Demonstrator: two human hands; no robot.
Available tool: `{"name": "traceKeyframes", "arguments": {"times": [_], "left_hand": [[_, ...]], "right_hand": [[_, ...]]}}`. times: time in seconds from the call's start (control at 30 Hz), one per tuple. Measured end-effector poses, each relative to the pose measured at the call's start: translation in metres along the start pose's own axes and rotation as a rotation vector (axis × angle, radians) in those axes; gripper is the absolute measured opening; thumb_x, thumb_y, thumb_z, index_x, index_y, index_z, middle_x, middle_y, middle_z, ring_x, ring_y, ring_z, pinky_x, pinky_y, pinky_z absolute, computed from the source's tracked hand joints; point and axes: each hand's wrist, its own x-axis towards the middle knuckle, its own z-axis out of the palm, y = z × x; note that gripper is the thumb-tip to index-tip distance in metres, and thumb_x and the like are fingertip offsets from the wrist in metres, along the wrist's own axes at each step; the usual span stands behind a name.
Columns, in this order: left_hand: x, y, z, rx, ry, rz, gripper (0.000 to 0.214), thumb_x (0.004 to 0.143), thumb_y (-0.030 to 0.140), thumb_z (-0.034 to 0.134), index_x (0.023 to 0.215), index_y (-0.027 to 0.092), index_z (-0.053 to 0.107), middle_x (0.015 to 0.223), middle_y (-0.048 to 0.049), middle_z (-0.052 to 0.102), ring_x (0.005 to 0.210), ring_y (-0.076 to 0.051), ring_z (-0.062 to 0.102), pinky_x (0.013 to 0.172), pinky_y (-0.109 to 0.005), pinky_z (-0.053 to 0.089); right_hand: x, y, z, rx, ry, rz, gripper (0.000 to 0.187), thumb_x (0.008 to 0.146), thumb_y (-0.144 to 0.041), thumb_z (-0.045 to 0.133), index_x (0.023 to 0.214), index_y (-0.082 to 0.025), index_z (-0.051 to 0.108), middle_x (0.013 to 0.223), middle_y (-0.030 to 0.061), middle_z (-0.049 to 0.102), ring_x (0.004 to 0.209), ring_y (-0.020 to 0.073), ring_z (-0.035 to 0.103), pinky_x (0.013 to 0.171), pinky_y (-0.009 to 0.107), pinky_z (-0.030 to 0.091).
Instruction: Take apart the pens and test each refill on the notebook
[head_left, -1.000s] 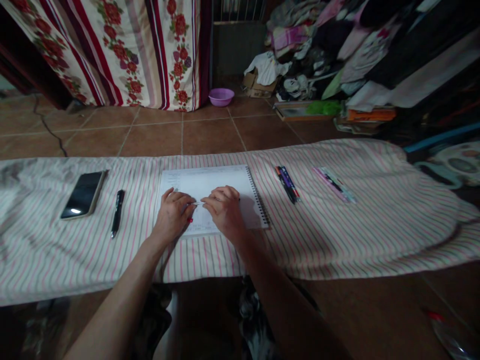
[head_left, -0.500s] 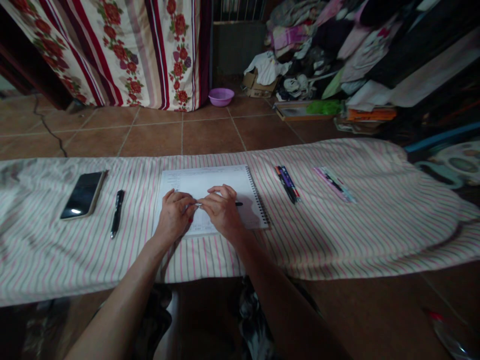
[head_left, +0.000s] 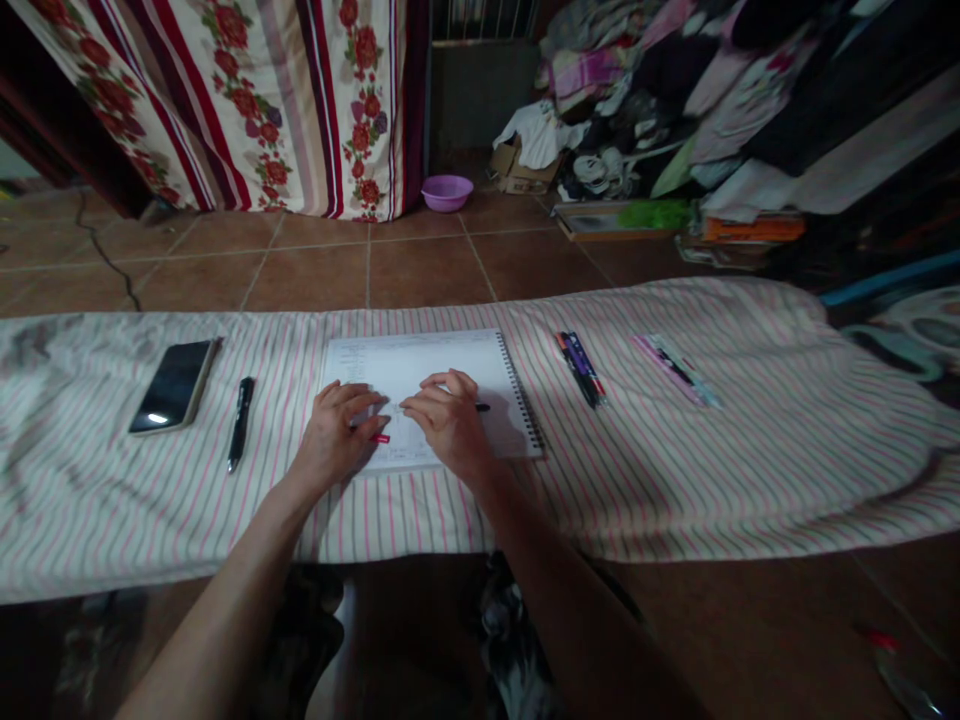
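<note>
A spiral notebook (head_left: 442, 350) lies open on the striped cloth, with some print along the page edges. My left hand (head_left: 335, 432) rests over its left part, thumb and fingers apart, with nothing plainly between them. Just by that thumb is a small red thing (head_left: 382, 439) on the page. My right hand (head_left: 450, 418) is over the middle of the page, thumb and fingertips pinched together; what they hold is too small to make out. A short black end (head_left: 483, 407) pokes out past the right hand, the rest of it hidden.
A phone (head_left: 174, 385) and a black pen (head_left: 240, 424) lie left of the notebook. To the right are several dark pens (head_left: 579, 370) and a group of pastel pens (head_left: 675, 369). Beyond the striped cloth (head_left: 750, 450), a purple basin (head_left: 447, 194) stands on the tiled floor.
My hands were fingertip to fingertip around something small and whitish. Now my left hand has drawn back left and its fingers have spread, showing more of the red thing.
</note>
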Motion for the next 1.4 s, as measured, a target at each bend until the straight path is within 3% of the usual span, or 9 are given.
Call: {"name": "traceKeyframes", "arguments": {"times": [0.2, 0.33, 0.53, 0.83, 1.4], "left_hand": [[-0.014, -0.016, -0.025, -0.061, -0.124, 0.092, 0.022, 0.077, 0.025, 0.059, 0.098, 0.024, 0.067, 0.101, -0.0066, 0.065, 0.108, -0.025, 0.052, 0.091, -0.043, 0.043], [-0.019, -0.016, -0.029, -0.112, -0.201, 0.09, 0.022, 0.078, 0.022, 0.059, 0.098, 0.023, 0.068, 0.105, -0.0084, 0.06, 0.103, -0.023, 0.053, 0.089, -0.04, 0.045], [-0.021, -0.014, -0.02, -0.138, -0.136, 0.049, 0.016, 0.081, 0.021, 0.054, 0.089, 0.024, 0.068, 0.096, -0.0058, 0.06, 0.095, -0.02, 0.054, 0.085, -0.037, 0.047], [-0.011, -0.008, 0.001, -0.074, -0.033, -0.001, 0.015, 0.083, 0.025, 0.052, 0.09, 0.021, 0.065, 0.086, -0.0053, 0.062, 0.086, -0.02, 0.054, 0.078, -0.036, 0.047], [-0.011, -0.001, 0.0, -0.05, 0.01, -0.102, 0.015, 0.085, 0.025, 0.049, 0.089, 0.02, 0.063, 0.085, -0.0052, 0.061, 0.085, -0.02, 0.054, 0.079, -0.035, 0.046]], "right_hand": [[-0.001, 0.0, 0.002, 0.01, 0.005, -0.012, 0.006, 0.076, -0.025, 0.067, 0.08, -0.027, 0.071, 0.077, -0.0028, 0.07, 0.096, 0.0188, 0.049, 0.093, 0.038, 0.024], [-0.002, 0.002, 0.004, 0.001, 0.016, -0.026, 0.007, 0.077, -0.024, 0.066, 0.081, -0.026, 0.071, 0.079, -0.0022, 0.07, 0.097, 0.019, 0.049, 0.093, 0.039, 0.025], [-0.001, 0.003, 0.005, -0.006, -0.003, -0.028, 0.007, 0.077, -0.026, 0.066, 0.081, -0.027, 0.071, 0.077, -0.0021, 0.07, 0.096, 0.0189, 0.049, 0.091, 0.038, 0.026], [-0.001, 0.001, 0.002, -0.01, -0.017, -0.03, 0.007, 0.077, -0.026, 0.066, 0.082, -0.026, 0.071, 0.077, -0.0016, 0.07, 0.098, 0.0189, 0.049, 0.091, 0.039, 0.026], [-0.001, 0.001, 0.003, -0.002, -0.011, -0.031, 0.006, 0.077, -0.025, 0.066, 0.08, -0.026, 0.071, 0.077, -0.0009, 0.069, 0.097, 0.0207, 0.049, 0.087, 0.037, 0.029]]}}
